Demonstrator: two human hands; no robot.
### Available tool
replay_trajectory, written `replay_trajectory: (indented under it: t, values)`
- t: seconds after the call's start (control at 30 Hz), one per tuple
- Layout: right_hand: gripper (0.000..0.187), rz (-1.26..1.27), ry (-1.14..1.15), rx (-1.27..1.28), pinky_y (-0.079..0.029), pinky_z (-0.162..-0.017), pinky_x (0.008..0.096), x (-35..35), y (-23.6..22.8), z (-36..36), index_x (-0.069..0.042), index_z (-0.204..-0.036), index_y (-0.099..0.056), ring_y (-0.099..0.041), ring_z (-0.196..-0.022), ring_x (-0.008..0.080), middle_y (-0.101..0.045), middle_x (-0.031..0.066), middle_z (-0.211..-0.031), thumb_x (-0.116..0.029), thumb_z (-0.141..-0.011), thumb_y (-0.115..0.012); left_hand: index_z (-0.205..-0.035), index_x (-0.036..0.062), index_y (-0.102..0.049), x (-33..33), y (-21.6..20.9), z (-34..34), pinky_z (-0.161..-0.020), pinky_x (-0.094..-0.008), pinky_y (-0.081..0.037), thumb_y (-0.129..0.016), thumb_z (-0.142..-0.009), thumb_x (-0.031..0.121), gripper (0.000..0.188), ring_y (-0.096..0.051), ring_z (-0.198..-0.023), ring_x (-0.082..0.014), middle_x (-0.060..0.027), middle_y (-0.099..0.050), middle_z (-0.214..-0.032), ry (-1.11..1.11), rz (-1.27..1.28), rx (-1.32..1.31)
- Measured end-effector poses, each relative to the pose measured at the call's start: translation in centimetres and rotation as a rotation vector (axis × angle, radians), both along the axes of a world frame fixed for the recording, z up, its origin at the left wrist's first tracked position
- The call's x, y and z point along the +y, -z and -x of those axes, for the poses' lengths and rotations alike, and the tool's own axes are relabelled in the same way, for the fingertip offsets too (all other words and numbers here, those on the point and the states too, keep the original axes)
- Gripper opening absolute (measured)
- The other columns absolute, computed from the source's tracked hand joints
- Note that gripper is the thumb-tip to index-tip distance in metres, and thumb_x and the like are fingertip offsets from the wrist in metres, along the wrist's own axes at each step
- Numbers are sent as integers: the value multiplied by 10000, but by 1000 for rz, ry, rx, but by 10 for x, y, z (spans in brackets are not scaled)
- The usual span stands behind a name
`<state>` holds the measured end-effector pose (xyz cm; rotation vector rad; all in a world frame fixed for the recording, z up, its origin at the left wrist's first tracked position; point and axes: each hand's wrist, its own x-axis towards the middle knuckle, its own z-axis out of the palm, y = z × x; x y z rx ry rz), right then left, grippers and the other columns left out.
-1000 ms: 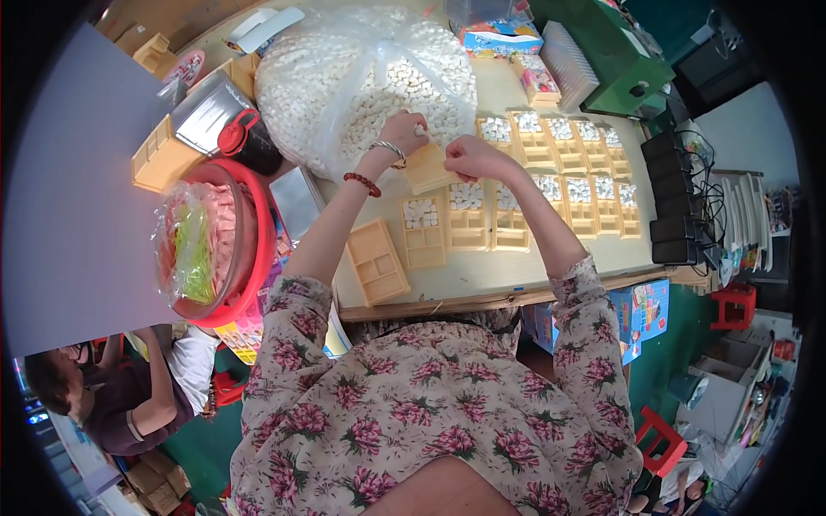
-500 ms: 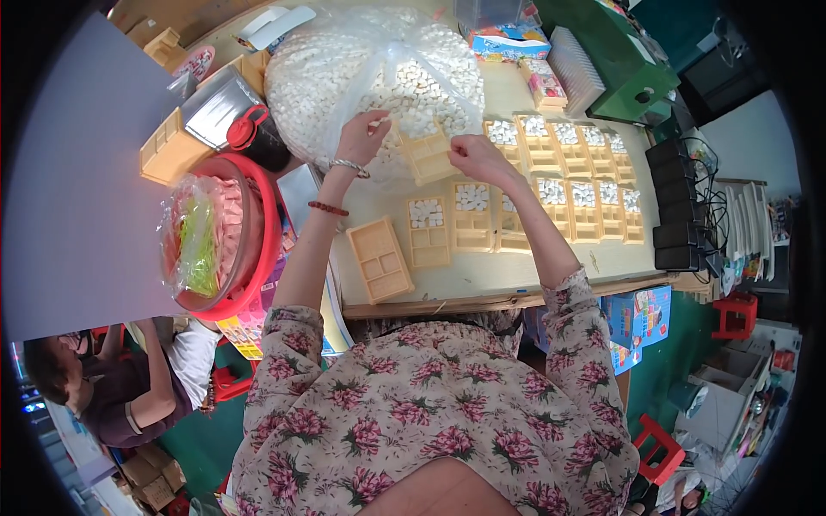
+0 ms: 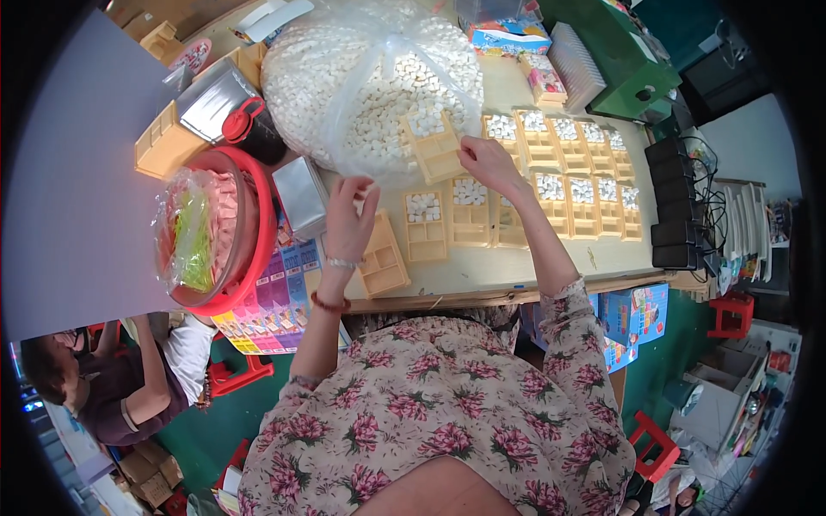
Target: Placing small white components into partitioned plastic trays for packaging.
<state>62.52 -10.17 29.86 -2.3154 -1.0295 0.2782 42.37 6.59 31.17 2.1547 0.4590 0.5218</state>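
My right hand (image 3: 489,163) pinches the right edge of a pale yellow compartment tray (image 3: 444,163), which is tilted at the mouth of a big clear plastic bag (image 3: 288,99). Small white blocks (image 3: 426,123) fill the tray's far compartment; its other compartments look bare. Loose blocks of the same kind fill the bag. My left hand (image 3: 348,215) is open, fingers apart and slightly blurred, over the left edge of another tray (image 3: 384,262) that holds no blocks. Just right of that tray lies one with blocks in its far compartment (image 3: 423,206).
Two rows of part-filled trays (image 3: 582,206) occupy the right of the table (image 3: 482,279). Black boxes with cables (image 3: 675,202) line its right edge. At left are a red basin (image 3: 267,232), a black bottle with red lid (image 3: 258,138) and a silvery box (image 3: 301,196). Someone sits at lower left (image 3: 120,378).
My left hand has drawn back from the bag toward me, down to the tray at the near left. The far compartment of the tray in my right hand now shows white blocks.
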Motion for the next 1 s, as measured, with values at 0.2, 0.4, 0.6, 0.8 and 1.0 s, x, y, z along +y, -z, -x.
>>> replay_trajectory:
  t: [0.2, 0.4, 0.6, 0.8, 1.0]
  values:
    - [176, -7, 87, 58, -419, -629, 426, -2, 0, 13, -19, -781, -517, -551, -708, 335, -570, 168, -715, -182, -811, -456, -1185, 15, -379, -33, 55, 80, -658, -242, -435, -634, -778, 176, 506, -498, -905, -175, -94, -473, -998, -331, -192, 7]
    - [190, -47, 48, 42, -403, -583, 389, 5, -1, 19, 0, -772, -517, -544, -638, 312, -558, 161, -670, -181, -821, -484, -1280, 9, -250, -35, 87, 89, -747, -284, -475, -651, -777, 209, 674, -500, -951, -186, -153, -415, -1120, -256, 515, 154]
    - [186, -56, 71, -67, -408, -585, 408, -13, 2, 25, -14, -795, -502, -541, -656, 336, -552, 168, -670, -194, -837, -477, -1260, -21, -314, -32, 73, 82, -883, -374, -375, -652, -753, 215, 653, -433, -1059, -272, -164, -443, -1131, -286, 309, 124]
    - [179, -67, 174, -28, -401, -563, 419, -62, 2, 38, -27, -795, -493, -536, -645, 344, -543, 166, -663, -199, -845, -485, -1218, 77, -423, -64, 14, 51, -924, -409, -312, -666, -691, 166, 587, -436, -1055, -305, -118, -447, -1179, 220, -411, 166]
    - [170, -13, 297, -31, -392, -546, 404, -122, -3, 43, -23, -784, -491, -528, -625, 349, -541, 168, -640, -183, -838, -505, -1222, 74, -414, -91, 29, 15, -818, -359, -424, -620, -633, 37, 625, -454, -1042, -310, -151, -412, -1225, 479, -734, 374]
